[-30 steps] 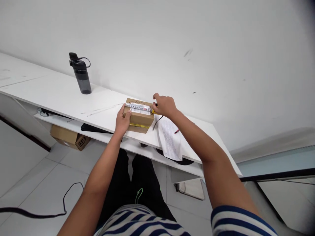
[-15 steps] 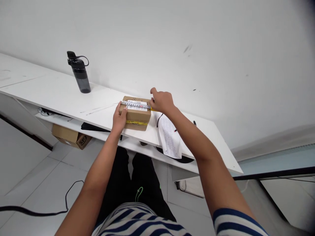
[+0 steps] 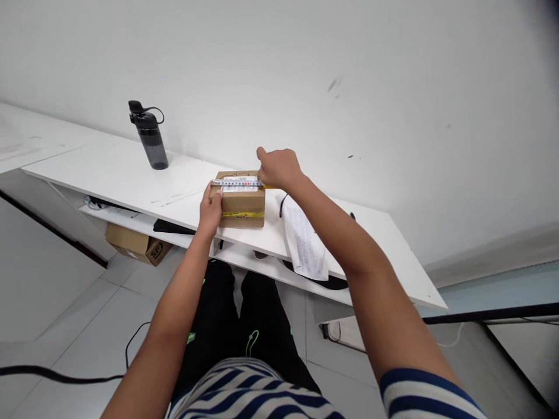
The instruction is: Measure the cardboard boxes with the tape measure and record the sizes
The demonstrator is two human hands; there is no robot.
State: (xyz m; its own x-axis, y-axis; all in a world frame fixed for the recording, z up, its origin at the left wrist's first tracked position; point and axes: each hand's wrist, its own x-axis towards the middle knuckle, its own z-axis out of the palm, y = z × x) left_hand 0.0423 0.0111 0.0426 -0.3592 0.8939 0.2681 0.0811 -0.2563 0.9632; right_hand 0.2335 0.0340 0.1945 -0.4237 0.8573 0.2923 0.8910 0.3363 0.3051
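Observation:
A small brown cardboard box point(image 3: 242, 205) sits on the white desk, with a white label on top and yellow tape around its front. The blade of a tape measure point(image 3: 236, 183) lies straight across its top, over the label. My left hand point(image 3: 211, 210) grips the box's left side, its fingertips by the blade's end and the thumb against the front edge. At the right end of the blade, my right hand point(image 3: 279, 169) is closed around the tape measure's case; only a bit of yellow shows beneath the fingers.
A dark water bottle point(image 3: 151, 137) stands at the back left of the desk point(image 3: 100, 169). Written paper sheets point(image 3: 305, 244) hang over the front edge at right. Below are a shelf and a larger open carton point(image 3: 135, 243) on the floor. A wall rises behind.
The view has shifted slightly. The box has turned a little, its front now facing me more squarely. Both hands keep their holds, and the blade still spans the box top.

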